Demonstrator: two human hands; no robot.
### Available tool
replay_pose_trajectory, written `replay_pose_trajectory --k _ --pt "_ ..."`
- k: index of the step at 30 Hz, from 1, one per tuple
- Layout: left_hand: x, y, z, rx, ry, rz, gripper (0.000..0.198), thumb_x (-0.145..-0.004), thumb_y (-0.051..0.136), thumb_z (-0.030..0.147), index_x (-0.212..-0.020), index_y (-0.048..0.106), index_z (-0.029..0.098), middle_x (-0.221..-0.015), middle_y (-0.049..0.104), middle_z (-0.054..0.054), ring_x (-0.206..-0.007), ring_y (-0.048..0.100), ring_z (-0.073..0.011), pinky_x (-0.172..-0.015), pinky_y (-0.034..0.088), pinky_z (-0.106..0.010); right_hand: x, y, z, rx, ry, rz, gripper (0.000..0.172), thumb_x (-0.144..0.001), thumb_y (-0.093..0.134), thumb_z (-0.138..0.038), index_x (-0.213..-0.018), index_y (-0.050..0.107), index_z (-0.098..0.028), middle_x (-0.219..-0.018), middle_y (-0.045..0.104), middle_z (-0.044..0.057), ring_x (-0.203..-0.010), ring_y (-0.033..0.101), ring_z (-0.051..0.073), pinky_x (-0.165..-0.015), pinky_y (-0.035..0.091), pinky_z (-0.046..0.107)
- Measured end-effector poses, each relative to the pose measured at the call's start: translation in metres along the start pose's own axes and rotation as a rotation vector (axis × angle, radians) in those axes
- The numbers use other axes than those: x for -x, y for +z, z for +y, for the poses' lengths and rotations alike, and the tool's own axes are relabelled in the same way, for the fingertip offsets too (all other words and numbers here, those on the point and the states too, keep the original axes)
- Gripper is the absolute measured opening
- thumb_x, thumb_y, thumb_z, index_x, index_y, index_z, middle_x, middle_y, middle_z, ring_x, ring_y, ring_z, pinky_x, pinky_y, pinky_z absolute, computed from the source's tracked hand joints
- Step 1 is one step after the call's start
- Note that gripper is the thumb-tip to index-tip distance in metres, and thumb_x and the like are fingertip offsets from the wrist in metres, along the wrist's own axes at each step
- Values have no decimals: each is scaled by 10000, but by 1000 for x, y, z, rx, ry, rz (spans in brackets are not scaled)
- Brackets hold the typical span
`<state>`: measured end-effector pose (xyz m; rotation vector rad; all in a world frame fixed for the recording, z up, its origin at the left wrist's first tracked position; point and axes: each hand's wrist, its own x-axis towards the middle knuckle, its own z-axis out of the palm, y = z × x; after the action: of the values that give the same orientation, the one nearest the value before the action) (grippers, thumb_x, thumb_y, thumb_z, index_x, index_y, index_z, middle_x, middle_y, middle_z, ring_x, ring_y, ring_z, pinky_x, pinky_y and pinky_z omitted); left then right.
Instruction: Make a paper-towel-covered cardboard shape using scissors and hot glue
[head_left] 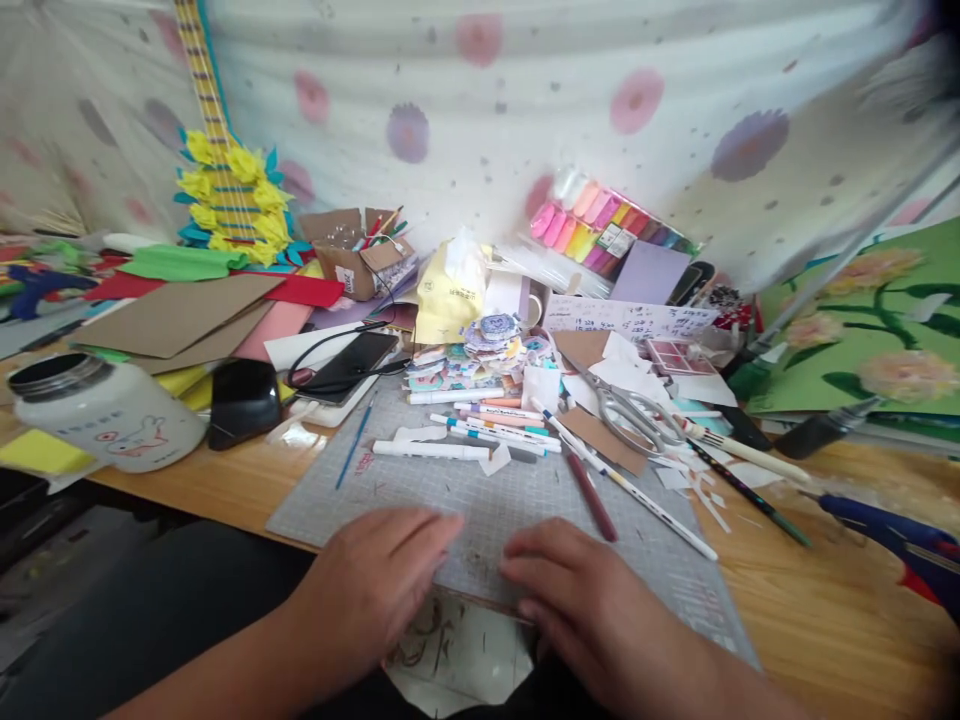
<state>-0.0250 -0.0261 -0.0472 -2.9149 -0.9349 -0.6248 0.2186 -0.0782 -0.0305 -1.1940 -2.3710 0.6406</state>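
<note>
My left hand (382, 565) rests over the front edge of the grey cutting mat (315, 505), fingers extended side by side and nothing seen in them. Across a small gap, my right hand (581, 585) hovers or rests at the same edge, its fingers loosely bent and a little apart, also without anything visible in it. Both palms are hidden. Beyond them lie several markers, among them a white marker (431, 450) and a long white pen (637, 490). A maroon stick-like pen (590, 497) is nearest my right hand. A thin blue brush (356, 440) lies on the left.
Metal scissors (637, 415) lie on paper scraps at right. Behind the markers is a pile of paper cutouts (495, 345). A white jar (112, 415) and a phone (352, 365) are on the left; a blue glue gun (892, 530) is at far right.
</note>
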Motion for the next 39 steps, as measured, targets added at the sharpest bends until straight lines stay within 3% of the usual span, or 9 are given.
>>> replay_pose_trajectory --k 7,12,17,20,25,28,31,35,39 --pt "-9 13 1 64 -15 -323 684 -818 575 467 -1395 376 158 -1465 399 -130 -1351 342 -304 -1085 331 -473 -27 0 13 53 7 96 261 -877 458 -77 -1025 658 -158 -1066 654 108 -980 599 220 -882 504 350" --pt "-8 12 29 404 407 -56 317 -921 443 315 -1139 585 134 -1086 723 -108 -1088 617 -207 -969 456 -295 -46 -8 15 -14 -145 54 304 -847 455 -13 -1021 656 -160 -1000 677 86 -905 623 176 -816 518 280" --pt "-9 -10 31 363 265 -8 215 -885 434 160 -934 641 135 -693 704 -63 -600 609 -169 -610 499 -290 -57 5 11 128 -144 -72 257 -849 516 -83 -1055 653 -154 -1160 636 103 -1073 556 224 -947 462 350" --pt "-3 -9 13 257 35 147 249 -871 422 104 -994 634 143 -824 710 -82 -735 641 -177 -699 516 -296 -49 20 2 83 -311 -166 254 -845 570 -152 -1089 639 -147 -1191 641 91 -1139 529 221 -1034 394 324" --pt "10 3 -4 26 -375 -250 577 -779 647 292 -1319 487 170 -1482 361 -178 -1355 301 -373 -1065 273 -589 -35 23 -8 -114 -462 -317 250 -929 463 -215 -822 679 -285 -730 723 -47 -736 666 119 -843 494 235" --pt "11 -9 6 253 -288 -472 912 -718 669 507 -1454 256 163 -1542 151 -190 -1407 94 -387 -1093 117 -633 -40 4 -6 -135 -388 -301 201 -920 482 -189 -867 673 -220 -699 712 -10 -674 661 119 -686 497 200" --pt "7 -24 21 664 -103 -578 566 -857 537 414 -1390 407 274 -1483 379 -96 -1373 298 -294 -1135 135 -521 -55 -16 -5 -195 -292 -141 194 -900 493 -120 -966 664 -183 -783 721 20 -717 669 114 -659 496 180" --pt "1 -20 32 1301 -333 -106 396 -896 487 389 -1266 565 272 -1309 595 -72 -1220 516 -249 -1050 358 -361 -70 -19 -18 -52 -399 174 260 -891 476 -107 -1099 629 -132 -1112 676 125 -1019 632 162 -855 514 238" --pt "-14 -12 29 2115 -487 231 655 -854 138 689 -1398 341 387 -1471 415 7 -1338 375 -229 -1105 256 -422 -74 7 -26 312 -714 378 409 -948 412 -423 -1228 570 -171 -1331 571 86 -1294 425 250 -1101 324 399"
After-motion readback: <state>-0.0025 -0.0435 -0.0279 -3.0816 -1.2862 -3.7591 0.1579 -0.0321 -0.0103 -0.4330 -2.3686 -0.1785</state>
